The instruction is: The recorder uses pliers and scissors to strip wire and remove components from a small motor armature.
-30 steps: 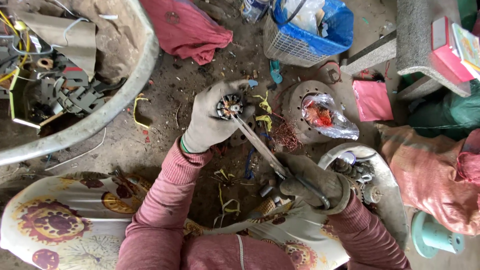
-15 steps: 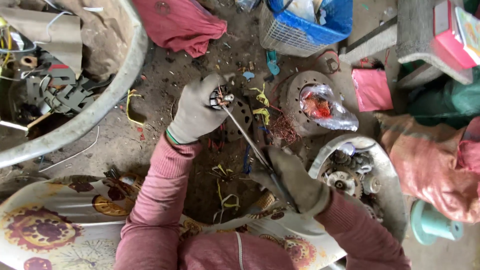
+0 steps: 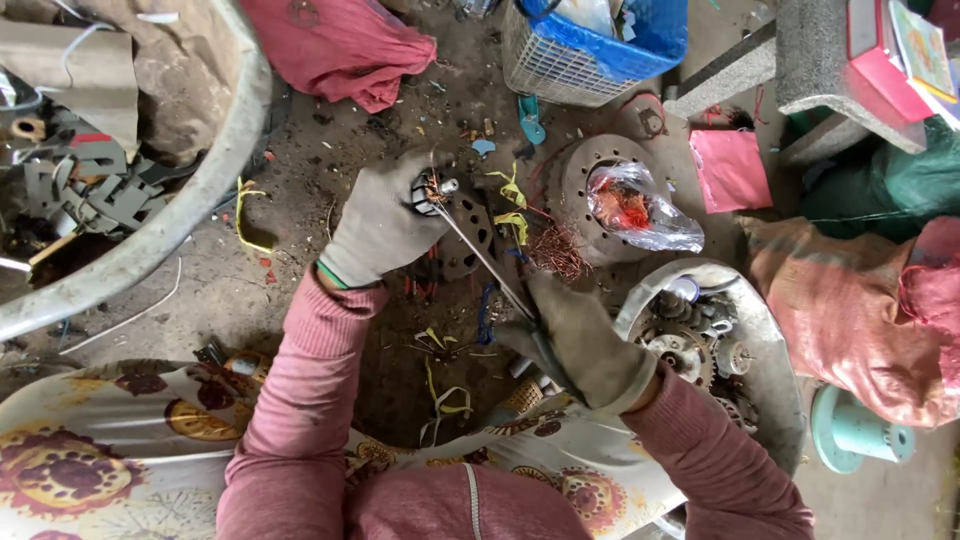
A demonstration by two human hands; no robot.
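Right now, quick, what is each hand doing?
Left hand: closed on a small motor part.
Right hand: closed on a long metal tool whose tip meets the part.

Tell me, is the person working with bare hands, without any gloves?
No, both the left hand and the right hand wear dirty grey work gloves, one gripping a small motor part, the other a thin metal tool.
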